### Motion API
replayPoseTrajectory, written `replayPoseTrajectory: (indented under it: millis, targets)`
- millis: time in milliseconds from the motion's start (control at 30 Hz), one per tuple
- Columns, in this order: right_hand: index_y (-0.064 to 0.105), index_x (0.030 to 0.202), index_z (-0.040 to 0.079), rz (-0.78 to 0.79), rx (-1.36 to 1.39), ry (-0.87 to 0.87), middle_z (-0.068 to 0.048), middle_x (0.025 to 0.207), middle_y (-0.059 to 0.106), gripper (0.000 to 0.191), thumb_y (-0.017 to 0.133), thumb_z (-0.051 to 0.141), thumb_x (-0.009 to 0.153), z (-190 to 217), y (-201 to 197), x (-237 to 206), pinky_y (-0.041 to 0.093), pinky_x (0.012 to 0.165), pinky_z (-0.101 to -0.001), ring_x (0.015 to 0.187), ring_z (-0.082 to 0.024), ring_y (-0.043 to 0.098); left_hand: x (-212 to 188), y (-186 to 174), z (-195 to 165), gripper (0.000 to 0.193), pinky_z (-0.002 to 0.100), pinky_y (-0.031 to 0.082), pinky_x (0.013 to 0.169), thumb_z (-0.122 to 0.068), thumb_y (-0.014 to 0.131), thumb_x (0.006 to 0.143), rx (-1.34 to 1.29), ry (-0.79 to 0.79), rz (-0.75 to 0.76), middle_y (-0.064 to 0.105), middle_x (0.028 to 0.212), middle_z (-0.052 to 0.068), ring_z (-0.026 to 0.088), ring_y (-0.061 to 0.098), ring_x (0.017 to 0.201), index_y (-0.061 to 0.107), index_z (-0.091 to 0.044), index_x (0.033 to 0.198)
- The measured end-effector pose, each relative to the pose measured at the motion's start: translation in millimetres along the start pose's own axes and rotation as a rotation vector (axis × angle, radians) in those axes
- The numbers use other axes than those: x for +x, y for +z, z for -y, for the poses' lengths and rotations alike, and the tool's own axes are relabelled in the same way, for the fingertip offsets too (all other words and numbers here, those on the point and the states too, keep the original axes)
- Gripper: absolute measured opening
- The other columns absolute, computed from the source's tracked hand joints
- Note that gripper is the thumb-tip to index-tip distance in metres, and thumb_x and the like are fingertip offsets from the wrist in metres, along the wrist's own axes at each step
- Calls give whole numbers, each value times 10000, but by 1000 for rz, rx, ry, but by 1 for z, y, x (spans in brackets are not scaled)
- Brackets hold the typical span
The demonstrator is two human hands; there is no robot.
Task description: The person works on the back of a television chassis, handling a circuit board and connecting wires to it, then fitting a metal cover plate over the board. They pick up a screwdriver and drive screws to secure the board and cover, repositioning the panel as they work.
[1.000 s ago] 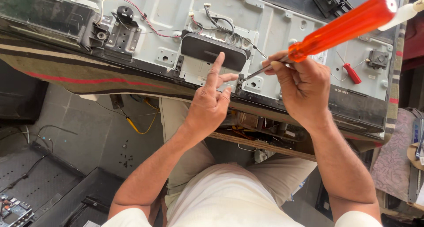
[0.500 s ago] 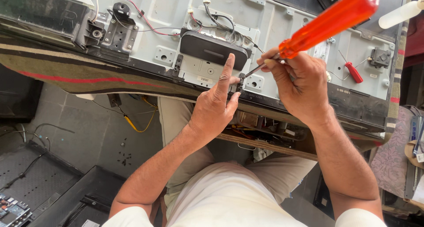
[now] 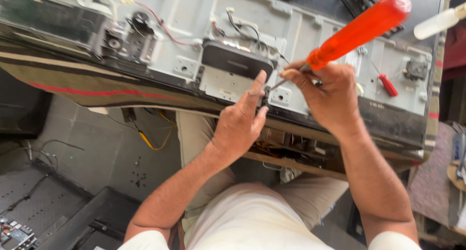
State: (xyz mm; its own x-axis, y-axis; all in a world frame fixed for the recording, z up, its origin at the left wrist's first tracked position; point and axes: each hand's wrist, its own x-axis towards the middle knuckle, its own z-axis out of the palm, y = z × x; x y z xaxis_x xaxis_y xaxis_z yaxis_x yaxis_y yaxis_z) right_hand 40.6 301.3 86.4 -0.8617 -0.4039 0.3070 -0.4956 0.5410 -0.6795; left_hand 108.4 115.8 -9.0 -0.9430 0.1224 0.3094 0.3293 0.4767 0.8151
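Head-cam view looking down at a person seated at a tabletop, working on the bare metal back chassis (image 3: 310, 41) of a flat-panel TV.

Right hand (image 3: 326, 92) is clenched around the lower end of a large screwdriver (image 3: 361, 29) w/ a translucent orange handle. The handle slants up and away to the right over the chassis; the thin metal shaft runs down-left to a mounting tab at the chassis's near edge.

Left hand (image 3: 240, 123) holds nothing. Its fingers are loosely curled, w/ the index finger pointing up beside the screwdriver tip, near the same tab, apparently steadying it. Exact contact can't be told.

Just behind the tip on the chassis sits a dark oblong speaker module (image 3: 236, 59) w/ thin wires. A small red-handled screwdriver (image 3: 387, 84) lies on the chassis, right of the hands.

Handling: the screwdriver looks rigid and light, its smooth plastic handle prob. a bit slippery; best held low on the handle. The chassis looks like thin sheet metal, stiff, w/ edges that may be sharp.
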Motion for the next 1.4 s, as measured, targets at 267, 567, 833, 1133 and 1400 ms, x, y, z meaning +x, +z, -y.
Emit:
replayPoseTrajectory:
  millis: [267, 567, 833, 1133, 1400]
  targets:
    - [698, 1186, 37, 65, 251, 64, -32, 1012, 771, 182, 631, 63, 1019, 5, 5, 1, 600, 811, -257, 915, -96, 726, -2, -1, -6, 790, 441, 575, 690, -98, 713, 942, 47, 102, -111, 680, 1177, 177, 394, 703, 865, 283, -109, 1604]
    - [695, 1217, 33, 111, 187, 15, -60, 1040, 784, 188, 602, 52, 1054, 5, 5, 4, 614, 848, -288, 965, -127, 753, -2, -1, -2, 774, 413, 595, 704, -91, 724, 945, -4, 67, -88, 701, 1176, 160, 370, 727, 878, 302, -102, 1593]
    - [712, 1175, 26, 69, 127, 15, -65, 1057, 782, 142, 661, 64, 1048, 2, 6, 4, 611, 840, -280, 966, -132, 748, -2, 3, -1, 773, 398, 599, 687, -78, 731, 932, -25, 40, -90, 717, 1211, 166, 353, 736, 849, 312, -109, 1582]
    - [736, 1109, 23, 26, 100, 23, -64, 1032, 768, 118, 685, 50, 1005, 1, 9, 3, 605, 818, -265, 952, -134, 731, -3, 0, -5, 714, 430, 579, 678, -71, 732, 935, 49, 77, -113, 688, 1167, 165, 374, 708, 841, 376, -93, 1554]
    - [771, 1049, 48, 48, 21, 89, -48, 944, 807, 80, 703, 40, 1008, 3, 13, 6, 584, 732, -278, 780, -104, 724, -2, 0, -5, 669, 412, 582, 665, -79, 720, 934, 80, 88, -101, 667, 1175, 145, 335, 714, 834, 403, -71, 1524]
